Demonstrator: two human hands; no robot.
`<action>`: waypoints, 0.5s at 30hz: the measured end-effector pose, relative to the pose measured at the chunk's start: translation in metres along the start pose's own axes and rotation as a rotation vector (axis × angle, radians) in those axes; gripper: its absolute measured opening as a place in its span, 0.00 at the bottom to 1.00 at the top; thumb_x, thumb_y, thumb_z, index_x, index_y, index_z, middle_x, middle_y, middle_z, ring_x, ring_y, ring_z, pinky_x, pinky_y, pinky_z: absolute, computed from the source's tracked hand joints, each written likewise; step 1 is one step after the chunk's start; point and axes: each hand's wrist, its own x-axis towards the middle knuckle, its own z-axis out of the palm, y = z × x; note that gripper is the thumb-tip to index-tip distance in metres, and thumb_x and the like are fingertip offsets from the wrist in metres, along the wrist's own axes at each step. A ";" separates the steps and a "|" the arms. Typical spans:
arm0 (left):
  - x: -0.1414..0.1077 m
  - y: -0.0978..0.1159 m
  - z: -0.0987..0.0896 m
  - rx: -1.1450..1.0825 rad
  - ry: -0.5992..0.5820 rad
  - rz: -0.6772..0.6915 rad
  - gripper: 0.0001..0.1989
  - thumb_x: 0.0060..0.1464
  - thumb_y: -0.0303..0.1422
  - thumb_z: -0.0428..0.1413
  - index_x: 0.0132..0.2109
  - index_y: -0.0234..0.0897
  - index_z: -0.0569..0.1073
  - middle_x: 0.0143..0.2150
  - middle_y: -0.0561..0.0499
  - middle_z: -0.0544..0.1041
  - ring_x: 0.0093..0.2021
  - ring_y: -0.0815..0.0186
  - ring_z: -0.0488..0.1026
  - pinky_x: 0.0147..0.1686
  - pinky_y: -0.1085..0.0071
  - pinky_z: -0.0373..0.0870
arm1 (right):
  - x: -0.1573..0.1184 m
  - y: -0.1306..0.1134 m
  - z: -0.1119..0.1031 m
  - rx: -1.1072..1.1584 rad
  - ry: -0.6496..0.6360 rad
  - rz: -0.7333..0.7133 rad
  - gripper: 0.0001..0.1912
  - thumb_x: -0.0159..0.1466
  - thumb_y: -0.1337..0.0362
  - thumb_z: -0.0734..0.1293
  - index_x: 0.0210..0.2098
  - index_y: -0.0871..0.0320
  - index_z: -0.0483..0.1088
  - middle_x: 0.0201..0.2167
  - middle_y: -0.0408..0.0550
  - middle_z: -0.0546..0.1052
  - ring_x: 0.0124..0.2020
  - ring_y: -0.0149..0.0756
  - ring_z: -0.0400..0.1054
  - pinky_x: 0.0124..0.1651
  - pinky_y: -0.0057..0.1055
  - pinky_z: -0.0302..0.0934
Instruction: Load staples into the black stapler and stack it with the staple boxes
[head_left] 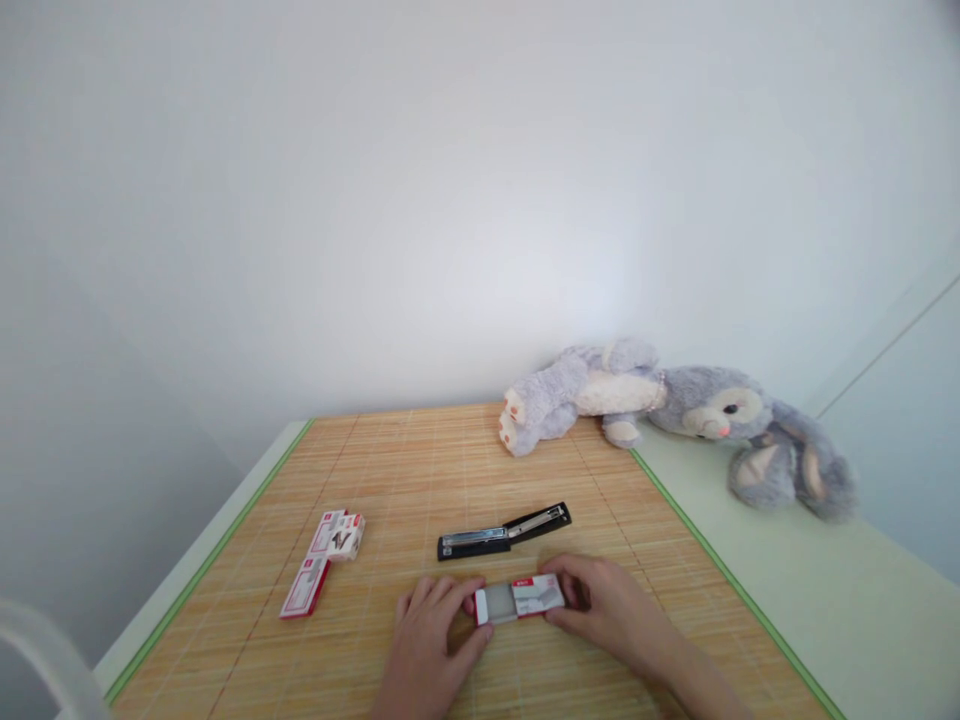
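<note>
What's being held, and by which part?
A red-and-white windowed box: left grip at its left end, right grip at its right.

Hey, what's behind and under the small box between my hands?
Behind the box lies an opened black stapler on the slatted mat. Directly under the box, I can't tell: it's covered.

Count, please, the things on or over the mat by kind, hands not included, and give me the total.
Boxes: 4 (3 at the left, as far as I can tell: flat box, second flat box, picture box; and the held box, between left hand and right hand)
Stapler: 1
Plush rabbit, partly on the mat: 1
Total: 6
</note>
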 end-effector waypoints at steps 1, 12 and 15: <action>0.001 0.001 0.001 -0.003 0.000 0.007 0.21 0.61 0.45 0.61 0.60 0.56 0.75 0.50 0.50 0.80 0.54 0.53 0.71 0.55 0.55 0.63 | 0.000 -0.002 0.001 0.008 -0.015 -0.005 0.14 0.58 0.62 0.74 0.44 0.50 0.77 0.29 0.37 0.78 0.30 0.32 0.70 0.33 0.27 0.53; 0.003 0.001 0.010 -0.101 0.056 0.085 0.21 0.63 0.45 0.60 0.61 0.50 0.75 0.48 0.48 0.79 0.51 0.54 0.73 0.53 0.56 0.69 | 0.008 -0.028 0.019 0.008 -0.028 -0.040 0.14 0.56 0.61 0.76 0.42 0.51 0.78 0.28 0.36 0.76 0.30 0.31 0.68 0.32 0.26 0.51; 0.007 -0.013 0.003 -0.104 0.252 -0.005 0.14 0.66 0.45 0.55 0.48 0.44 0.78 0.40 0.49 0.77 0.43 0.57 0.74 0.47 0.60 0.70 | 0.010 -0.034 0.021 0.036 0.030 -0.051 0.22 0.57 0.57 0.77 0.50 0.48 0.77 0.30 0.37 0.75 0.31 0.32 0.68 0.33 0.26 0.53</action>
